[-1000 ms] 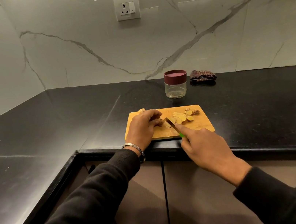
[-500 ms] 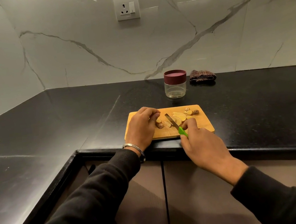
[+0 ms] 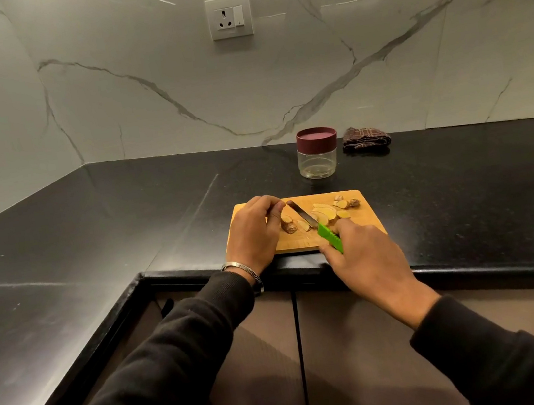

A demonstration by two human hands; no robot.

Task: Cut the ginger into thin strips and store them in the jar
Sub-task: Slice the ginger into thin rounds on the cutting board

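Right hand: the right hand was curled round the green handle of the knife, whose blade slanted up and left across the cutting board.
Left hand: the left hand rested on the left part of the board with its fingers curled down at the ginger piece; whether they actually pinched it could not be told.
Ginger: the unsliced piece lay left of the blade; the ginger slices lay right of it, overlapping, with small offcuts toward the far right corner.
Jar: one clear jar with a maroon lid on stood behind the board, apart from it.
Surface: a black polished countertop, turning a corner at left; the board sat at its front edge.
Room: white veined marble wall with one wall socket; one folded checked cloth just right of the jar; brown cabinet doors below.
Change: compared with a second before, the right hand had drawn back along the handle, baring more of the green, and the left fingers had lifted off the ginger piece, uncovering it.
Count: two hands, one knife, one board, one jar, one cloth; slices too overlapped to count.
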